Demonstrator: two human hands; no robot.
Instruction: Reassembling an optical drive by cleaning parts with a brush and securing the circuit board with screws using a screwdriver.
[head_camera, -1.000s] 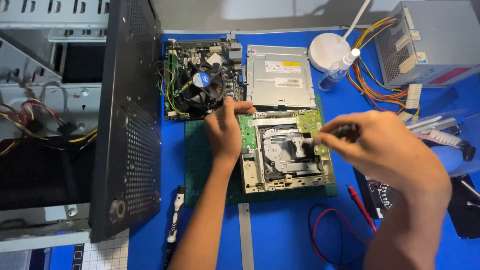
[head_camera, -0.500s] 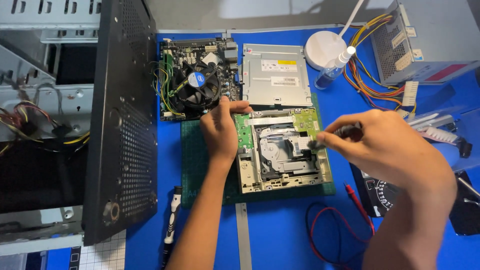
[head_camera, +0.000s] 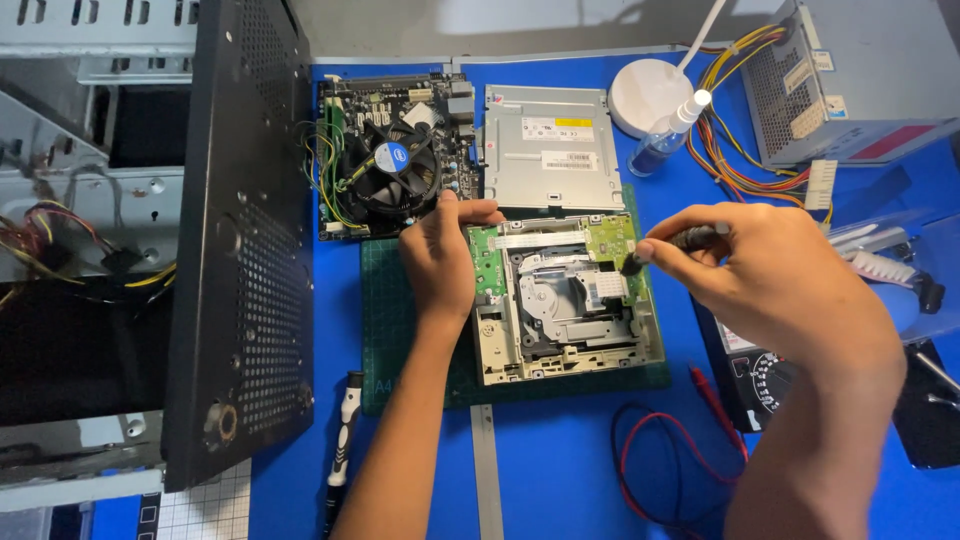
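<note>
The left hand (head_camera: 438, 262) lay flat, fingers together, pressing the opened optical drive's (head_camera: 565, 300) left edge; the right hand (head_camera: 770, 275) pinched a screwdriver (head_camera: 672, 245) over its right corner.

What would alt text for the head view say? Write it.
A left hand steadies an opened optical drive on a green cutting mat while the right hand works a screwdriver at its green circuit board.

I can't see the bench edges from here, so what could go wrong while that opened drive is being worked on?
1. The right hand pinches a dark tool whose tip sits over the drive's green board; a slip could scratch it.
2. The opened drive is steadied only by the left hand at one edge, so it may shift on the green mat.
</note>
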